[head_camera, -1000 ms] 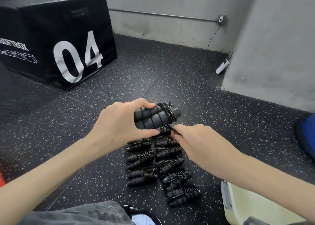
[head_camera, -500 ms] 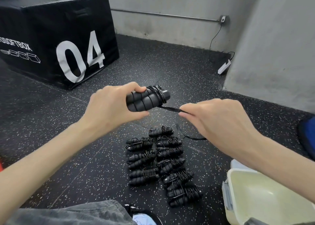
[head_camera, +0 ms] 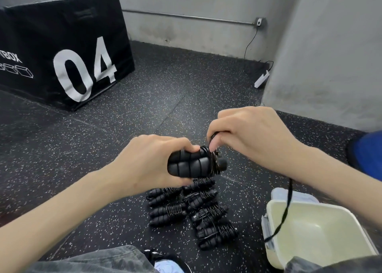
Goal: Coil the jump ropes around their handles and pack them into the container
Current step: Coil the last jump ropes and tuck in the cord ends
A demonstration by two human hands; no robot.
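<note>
Handles first: the pair of black ribbed foam jump-rope handles point(head_camera: 191, 165) lies side by side in the left hand point(head_camera: 151, 163), fingers curled under and thumb clamped on top. Held level above the floor, the pair gives the cord a fixed core to wind on, with the outer end left bare for the turns.

The right hand point(head_camera: 250, 136) is just beside that end, thumb and forefinger pinching the thin black cord point(head_camera: 286, 212). Several turns already sit near the handle tips. The free tail drops under the right wrist and hangs across the near corner of the pale cream plastic container point(head_camera: 310, 227), which stands open on the floor to the right and appears to hold nothing yet.

Directly below the hands, the finished black coiled rope bundles point(head_camera: 192, 208) lie in two short rows on the dark speckled rubber floor point(head_camera: 144, 107), near the container's left wall but apart from it. Judgement: winding is in hand; packing has not begun.

Room to move is good ahead and to the left. The black foam box marked 04 point(head_camera: 62, 51) and the grey wall point(head_camera: 330, 55) stand well apart. The hanging tail could snag the container rim.
</note>
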